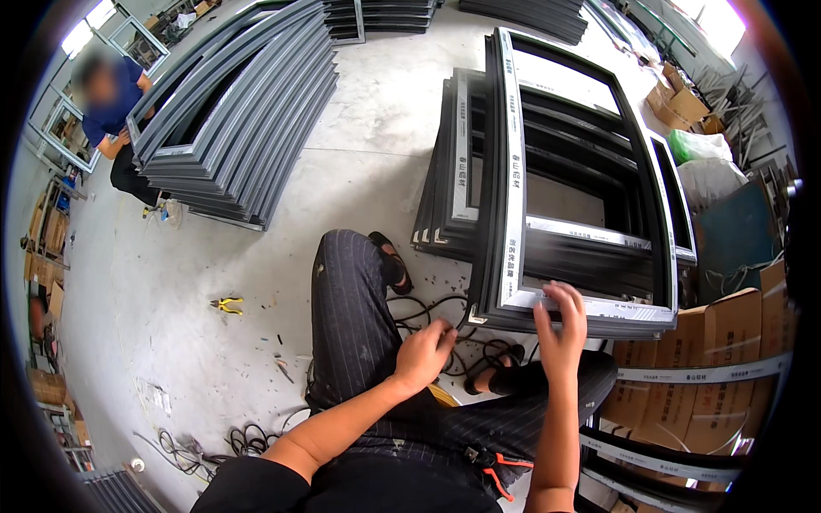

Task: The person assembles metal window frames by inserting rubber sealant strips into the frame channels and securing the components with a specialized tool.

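Observation:
A stack of dark window frames (492, 197) with white printed film stands in front of me on the right. Just left of its near corner, my left hand (425, 355) is closed, thumb and forefinger pinched on a thin black strip (463, 321) that runs up toward the corner. My right hand (563, 329) is at the near edge of the top frame, fingers apart and slightly curled over the film; nothing shows in its grasp. On my lap lie red-handled pliers (498, 475). Black cord (415, 315) coils on the floor beneath the stack, partly hidden by my legs.
A tall stack of grey frames (256, 128) stands at the far left, with another person (111, 103) beside it. Yellow-handled pliers (227, 305) and scattered scraps lie on the floor. Cardboard boxes (727, 329) and more frames (667, 462) crowd the right side.

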